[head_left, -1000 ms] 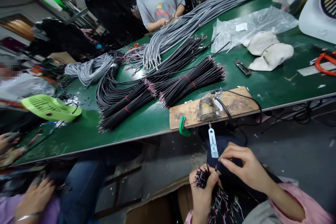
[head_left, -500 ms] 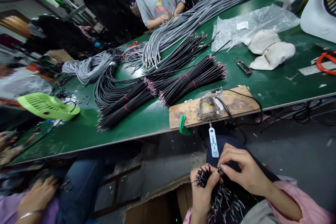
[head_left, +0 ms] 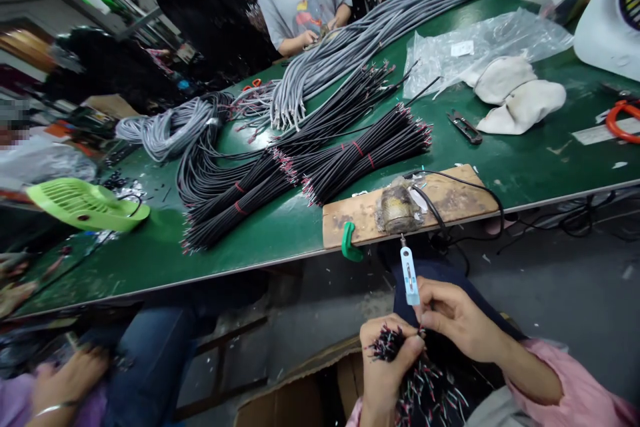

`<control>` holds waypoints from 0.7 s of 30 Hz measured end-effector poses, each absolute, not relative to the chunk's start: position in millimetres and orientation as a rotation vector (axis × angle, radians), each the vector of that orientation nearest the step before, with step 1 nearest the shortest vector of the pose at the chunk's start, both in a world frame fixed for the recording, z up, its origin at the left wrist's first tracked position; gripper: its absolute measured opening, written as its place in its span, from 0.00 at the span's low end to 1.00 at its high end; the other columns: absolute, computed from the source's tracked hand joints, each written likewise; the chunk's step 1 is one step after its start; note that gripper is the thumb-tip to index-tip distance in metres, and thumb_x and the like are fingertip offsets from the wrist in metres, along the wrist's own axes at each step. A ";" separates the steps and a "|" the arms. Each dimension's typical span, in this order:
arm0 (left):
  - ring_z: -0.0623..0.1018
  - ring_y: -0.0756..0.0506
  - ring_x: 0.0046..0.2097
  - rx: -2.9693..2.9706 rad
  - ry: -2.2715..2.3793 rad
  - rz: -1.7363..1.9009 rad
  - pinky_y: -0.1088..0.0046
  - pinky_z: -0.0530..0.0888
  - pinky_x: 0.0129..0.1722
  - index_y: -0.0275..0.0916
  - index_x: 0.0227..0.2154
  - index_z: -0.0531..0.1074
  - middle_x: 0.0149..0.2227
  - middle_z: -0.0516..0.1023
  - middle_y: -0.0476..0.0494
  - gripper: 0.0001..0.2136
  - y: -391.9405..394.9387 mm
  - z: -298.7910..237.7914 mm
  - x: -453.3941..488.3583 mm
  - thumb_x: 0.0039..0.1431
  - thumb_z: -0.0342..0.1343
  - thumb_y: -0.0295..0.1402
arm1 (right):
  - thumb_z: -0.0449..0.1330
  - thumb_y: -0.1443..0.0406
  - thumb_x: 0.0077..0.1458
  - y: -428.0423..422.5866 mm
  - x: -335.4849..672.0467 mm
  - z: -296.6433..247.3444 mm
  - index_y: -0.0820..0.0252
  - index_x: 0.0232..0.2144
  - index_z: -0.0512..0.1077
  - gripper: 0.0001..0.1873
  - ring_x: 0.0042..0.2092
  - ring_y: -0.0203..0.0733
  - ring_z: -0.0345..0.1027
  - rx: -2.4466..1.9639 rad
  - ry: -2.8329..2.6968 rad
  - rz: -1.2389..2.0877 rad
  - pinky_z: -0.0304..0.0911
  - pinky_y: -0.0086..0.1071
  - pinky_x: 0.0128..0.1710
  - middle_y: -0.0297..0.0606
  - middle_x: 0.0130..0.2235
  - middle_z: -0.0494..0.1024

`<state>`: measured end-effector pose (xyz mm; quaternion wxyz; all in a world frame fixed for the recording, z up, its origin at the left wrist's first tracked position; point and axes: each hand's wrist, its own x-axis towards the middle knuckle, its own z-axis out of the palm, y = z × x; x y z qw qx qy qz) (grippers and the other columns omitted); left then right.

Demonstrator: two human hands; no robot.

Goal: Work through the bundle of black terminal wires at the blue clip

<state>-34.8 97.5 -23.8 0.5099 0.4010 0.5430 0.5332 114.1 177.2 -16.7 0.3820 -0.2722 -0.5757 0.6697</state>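
My left hand (head_left: 383,353) is closed around a bundle of thin black cables (head_left: 387,341), whose stripped ends show red, white and dark wires. More wire ends (head_left: 430,390) hang below it, over my lap. My right hand (head_left: 453,317) is closed in a pinch beside the left thumb, at the end of one black cable; the fingers partly hide it. Just above the right fingertips is the lower end of a light-blue clip-like tool (head_left: 409,277). Its metal shaft joins a round, taped, motor-like body (head_left: 397,207) on a wooden board (head_left: 455,197).
A green clamp (head_left: 350,242) grips the board at the table edge. Tied black cable bundles (head_left: 370,150), grey cables (head_left: 295,90), thread snips (head_left: 464,127) and white gloves (head_left: 523,103) lie on the green table (head_left: 280,227). A cardboard box (head_left: 280,400) stands below. Co-workers sit opposite and left.
My right hand has risen slightly, bringing its fingertips up against or very near the light-blue tool's lower end. My left hand still holds the bundle, and the view has shifted slightly.
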 end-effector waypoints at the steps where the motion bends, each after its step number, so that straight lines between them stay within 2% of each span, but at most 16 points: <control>1: 0.75 0.48 0.23 1.003 1.295 1.299 0.72 0.71 0.28 0.38 0.21 0.79 0.20 0.76 0.46 0.06 99.1 -20.9 -36.8 0.51 0.66 0.30 | 0.59 0.52 0.59 183.0 112.9 -12.5 0.62 0.28 0.72 0.18 0.32 0.39 0.63 -0.731 -1.421 1.759 0.61 0.32 0.33 0.35 0.29 0.70; 3: 0.76 0.47 0.24 1.015 1.235 1.367 0.72 0.72 0.28 0.40 0.24 0.81 0.22 0.78 0.46 0.03 102.1 -15.1 -40.0 0.49 0.66 0.28 | 0.58 0.48 0.58 196.4 109.3 -1.4 0.62 0.28 0.71 0.22 0.31 0.38 0.64 -0.794 -1.346 1.796 0.61 0.31 0.32 0.35 0.28 0.70; 6: 0.78 0.46 0.25 1.049 1.187 1.431 0.72 0.73 0.28 0.44 0.26 0.82 0.24 0.80 0.46 0.06 107.4 -6.0 -42.9 0.48 0.67 0.25 | 0.58 0.42 0.53 213.4 101.6 16.3 0.63 0.26 0.73 0.29 0.29 0.38 0.63 -0.791 -1.313 1.817 0.60 0.30 0.30 0.36 0.26 0.71; 11: 0.77 0.47 0.24 1.114 1.173 1.516 0.73 0.72 0.27 0.44 0.26 0.82 0.23 0.81 0.47 0.06 122.1 7.9 -42.7 0.48 0.67 0.25 | 0.62 0.44 0.51 217.5 90.8 26.8 0.66 0.25 0.76 0.28 0.26 0.34 0.60 -0.749 -1.137 1.988 0.56 0.27 0.26 0.35 0.24 0.71; 16: 0.75 0.47 0.23 1.117 1.275 1.541 0.74 0.70 0.26 0.42 0.22 0.82 0.20 0.80 0.47 0.02 132.7 13.7 -35.7 0.46 0.68 0.29 | 0.66 0.47 0.49 211.9 87.5 23.2 0.66 0.24 0.75 0.25 0.25 0.33 0.60 -0.664 -0.889 2.141 0.56 0.26 0.26 0.34 0.23 0.70; 21: 0.73 0.48 0.21 1.111 1.378 1.459 0.74 0.68 0.25 0.40 0.15 0.78 0.16 0.76 0.48 0.08 133.8 17.5 -29.9 0.46 0.66 0.28 | 0.61 0.44 0.53 208.4 91.9 11.6 0.65 0.28 0.76 0.27 0.29 0.38 0.64 -0.626 -0.788 2.187 0.60 0.32 0.31 0.38 0.26 0.72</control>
